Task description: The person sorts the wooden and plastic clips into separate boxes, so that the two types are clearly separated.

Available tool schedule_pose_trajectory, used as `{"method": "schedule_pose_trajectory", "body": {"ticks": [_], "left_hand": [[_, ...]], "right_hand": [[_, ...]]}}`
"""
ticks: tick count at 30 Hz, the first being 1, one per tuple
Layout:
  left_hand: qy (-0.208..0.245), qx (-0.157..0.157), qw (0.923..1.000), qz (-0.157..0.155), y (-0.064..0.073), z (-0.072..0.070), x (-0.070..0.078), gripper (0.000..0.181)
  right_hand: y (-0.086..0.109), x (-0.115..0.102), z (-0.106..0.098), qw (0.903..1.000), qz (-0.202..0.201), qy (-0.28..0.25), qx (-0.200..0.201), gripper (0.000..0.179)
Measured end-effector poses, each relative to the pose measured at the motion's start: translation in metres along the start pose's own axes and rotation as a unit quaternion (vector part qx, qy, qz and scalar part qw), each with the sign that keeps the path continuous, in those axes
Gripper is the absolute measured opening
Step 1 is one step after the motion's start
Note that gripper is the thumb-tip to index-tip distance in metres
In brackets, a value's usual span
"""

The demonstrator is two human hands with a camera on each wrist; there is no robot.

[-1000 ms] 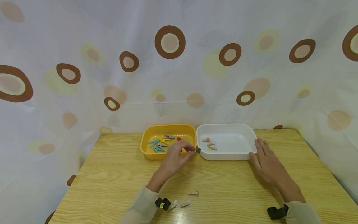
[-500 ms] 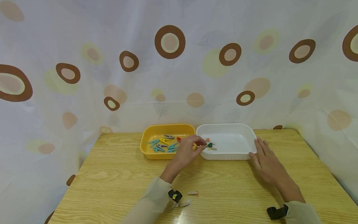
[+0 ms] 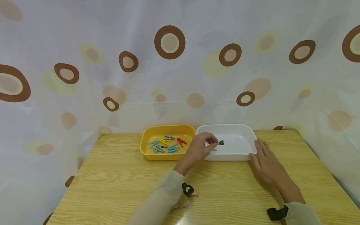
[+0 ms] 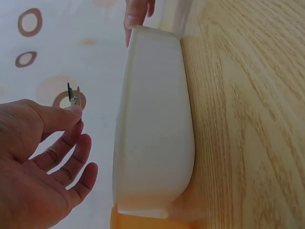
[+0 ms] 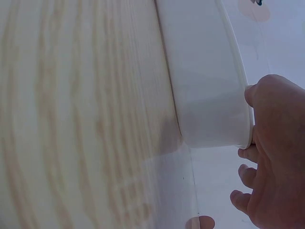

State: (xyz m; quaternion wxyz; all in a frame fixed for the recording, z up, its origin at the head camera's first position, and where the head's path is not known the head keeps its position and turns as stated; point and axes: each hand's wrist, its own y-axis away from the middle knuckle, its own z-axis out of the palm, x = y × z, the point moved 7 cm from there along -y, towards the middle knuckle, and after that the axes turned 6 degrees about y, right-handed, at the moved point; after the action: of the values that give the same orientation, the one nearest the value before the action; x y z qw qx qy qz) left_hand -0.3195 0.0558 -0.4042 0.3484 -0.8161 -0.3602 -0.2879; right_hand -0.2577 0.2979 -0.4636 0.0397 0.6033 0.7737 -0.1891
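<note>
My left hand [image 3: 199, 147] is over the left part of a white tray [image 3: 232, 157]. Between thumb and forefinger it pinches a small wooden clothespin [image 4: 75, 99] with a dark green heart [image 3: 221, 142] on it. Its other fingers hang loosely curled in the left wrist view. Inside the white tray a small clothespin [image 3: 214, 149] shows partly; my left hand hides that tray's left end. With fairly straight fingers, my right hand [image 3: 267, 165] rests against the tray's right front corner. In the right wrist view its thumb [image 5: 250, 95] touches the rim.
To the left, touching or nearly touching the white tray, stands a yellow tray [image 3: 157, 157] with several coloured plastic clothespins [image 3: 164, 142]. Near the front of the wooden table [image 3: 225, 187] lie small wooden clothespins [image 3: 194, 194], partly behind my left sleeve. A patterned curtain [image 3: 180, 78] hangs behind.
My left hand has moved right with the green-heart clothespin, from the gap between the trays to over the white tray. The red clothespin now shows fully. My right hand has stayed put.
</note>
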Motion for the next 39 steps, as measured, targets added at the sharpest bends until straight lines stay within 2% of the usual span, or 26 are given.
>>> {"method": "schedule_pose_trajectory", "body": {"ticks": [11,20,39], "left_hand": [[-0.038,-0.033,0.9983,-0.028,-0.02,0.022,-0.005,0.006],[-0.046,-0.034,0.9978,-0.033,-0.029,0.033,-0.011,0.005],[-0.049,-0.055,0.9927,-0.096,-0.037,0.053,-0.024,0.004]], "right_hand": [[-0.001,0.001,0.002,1.0,0.002,0.001,-0.005,0.067],[0.0,0.0,0.0,1.0,0.006,0.008,0.001,0.067],[0.001,-0.003,0.0,0.9999,0.006,0.011,0.005,0.067]]}}
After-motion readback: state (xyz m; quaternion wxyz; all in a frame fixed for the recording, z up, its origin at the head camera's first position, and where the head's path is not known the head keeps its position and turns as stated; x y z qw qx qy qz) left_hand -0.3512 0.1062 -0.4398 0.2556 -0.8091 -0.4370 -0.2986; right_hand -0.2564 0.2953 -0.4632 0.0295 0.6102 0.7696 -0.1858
